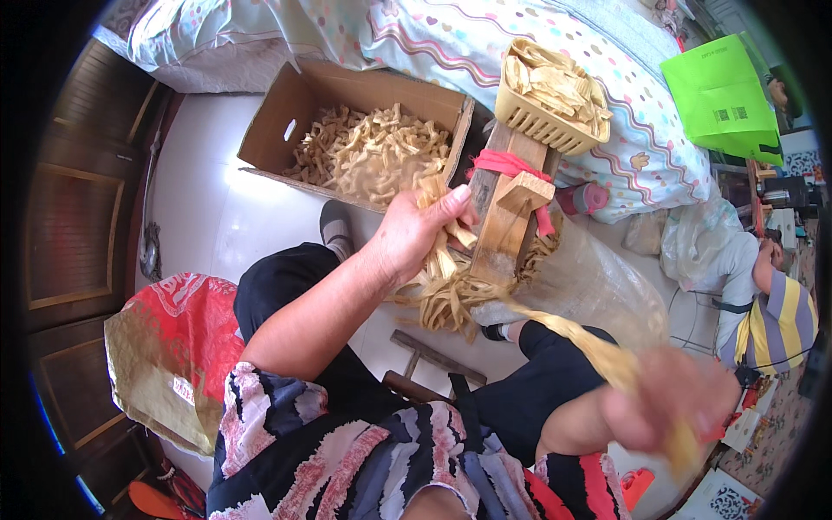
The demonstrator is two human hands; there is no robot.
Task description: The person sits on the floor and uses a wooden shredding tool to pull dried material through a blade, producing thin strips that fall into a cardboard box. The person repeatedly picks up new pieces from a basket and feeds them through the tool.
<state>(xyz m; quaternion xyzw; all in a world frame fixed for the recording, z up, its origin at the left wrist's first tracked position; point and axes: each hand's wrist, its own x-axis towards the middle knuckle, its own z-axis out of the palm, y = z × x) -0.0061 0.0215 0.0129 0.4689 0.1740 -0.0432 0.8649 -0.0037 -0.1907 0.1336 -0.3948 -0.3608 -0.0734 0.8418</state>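
Note:
My left hand (426, 227) is closed around several short knotted pieces of pale dried strip, just left of a wooden stand (510, 214) wrapped with red cloth. My right hand (669, 396), blurred, grips a long yellowish strip (585, 341) that stretches toward the foot of the stand. Beyond my left hand, a cardboard box (357, 81) holds a heap of similar knotted pieces (390, 149). A yellow plastic basket (552, 127) of flat folded strips (552, 84) rests at the top of the stand. Long loose strips (448, 299) lie around its foot.
A clear plastic bag (598, 279) lies right of the stand. A red and gold bag (175, 351) stands at my left. Behind are a patterned bed cover (442, 39) and a green bag (721, 97). Another person in a striped top (780, 318) is at the far right.

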